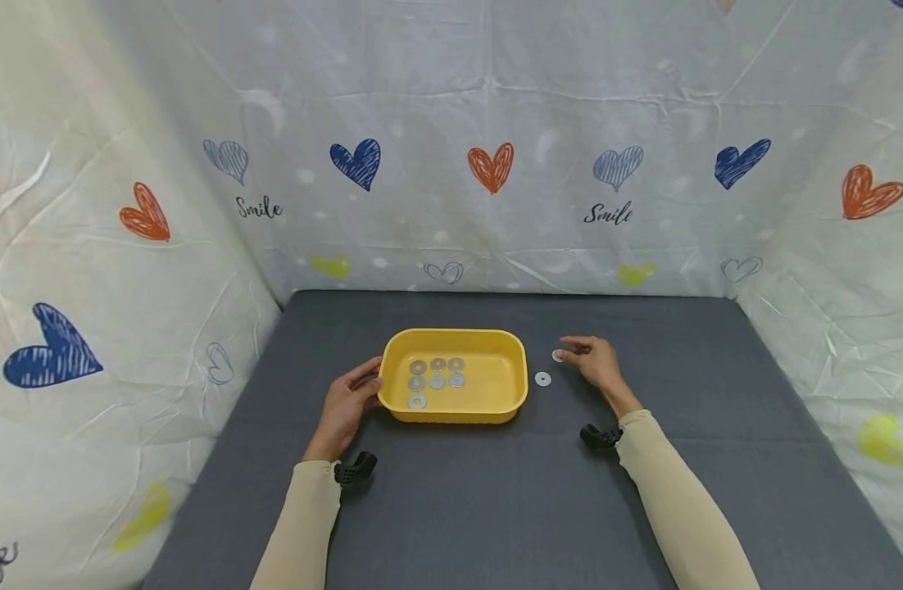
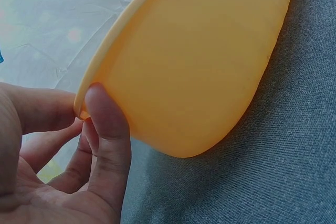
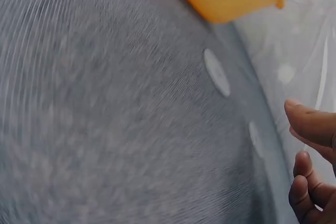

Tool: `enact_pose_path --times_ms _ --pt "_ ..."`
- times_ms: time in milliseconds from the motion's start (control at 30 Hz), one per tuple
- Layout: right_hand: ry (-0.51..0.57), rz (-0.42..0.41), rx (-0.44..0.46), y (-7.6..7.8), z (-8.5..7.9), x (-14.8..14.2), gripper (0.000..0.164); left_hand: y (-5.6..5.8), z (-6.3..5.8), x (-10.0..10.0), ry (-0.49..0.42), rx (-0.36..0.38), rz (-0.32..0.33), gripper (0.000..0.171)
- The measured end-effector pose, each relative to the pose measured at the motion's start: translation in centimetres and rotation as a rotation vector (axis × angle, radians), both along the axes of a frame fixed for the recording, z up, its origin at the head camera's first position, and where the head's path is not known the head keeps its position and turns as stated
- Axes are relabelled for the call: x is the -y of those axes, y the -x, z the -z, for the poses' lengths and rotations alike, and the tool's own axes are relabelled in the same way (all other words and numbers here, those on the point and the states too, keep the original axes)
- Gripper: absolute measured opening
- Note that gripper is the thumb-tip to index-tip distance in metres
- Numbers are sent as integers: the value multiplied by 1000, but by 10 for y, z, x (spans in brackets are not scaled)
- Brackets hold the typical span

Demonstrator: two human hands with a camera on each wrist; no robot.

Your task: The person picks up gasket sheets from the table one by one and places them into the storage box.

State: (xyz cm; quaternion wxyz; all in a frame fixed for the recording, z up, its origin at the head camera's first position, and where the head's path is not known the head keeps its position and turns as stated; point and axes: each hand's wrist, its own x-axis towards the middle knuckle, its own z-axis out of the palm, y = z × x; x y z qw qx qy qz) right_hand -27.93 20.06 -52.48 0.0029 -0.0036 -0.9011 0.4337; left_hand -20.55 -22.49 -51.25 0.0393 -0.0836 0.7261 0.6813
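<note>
A yellow plastic tray stands on the dark table, its near wall filling much of the left wrist view. My left hand pinches its left end, thumb on the outer wall and fingers at the rim. Several flat metal washers lie in rows in the tray's left half. Two more lie on the cloth right of the tray: a nearer washer and a farther washer. Over the farther one hovers my right hand, thumb and fingers apart and nothing between them in the right wrist view.
Dark grey cloth covers the table. Pale curtains printed with hearts hang behind it and on both sides. A black band sits at the left wrist and another black band at the right.
</note>
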Motion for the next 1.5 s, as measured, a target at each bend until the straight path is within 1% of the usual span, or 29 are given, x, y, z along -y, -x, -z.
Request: enact_pose_path --times_ms 100,233,367,500,667,867,933,1167,1500 --pt "-27 7 -4 1 3 -1 39 2 6 1 3 -8 -6 48" --pt "-41 15 6 2 8 -2 38 3 8 1 12 -14 -6 48" --pt "-64 -4 14 4 9 -2 37 3 7 1 18 -15 -8 48" --pt "-101 -22 14 6 7 -2 37 4 5 1 8 -17 -13 48" --pt "-129 -8 10 6 5 -1 35 5 2 1 -8 -13 -14 48" --pt "-135 17 2 6 5 1 30 3 3 2 -10 -19 -7 48" --pt "-123 25 3 6 5 1 28 3 4 1 -8 -21 -9 48" --pt "-31 48 12 7 7 -1 22 3 4 1 2 -10 -14 48" --pt "71 51 -25 4 14 -4 15 4 7 2 9 -7 -11 47"
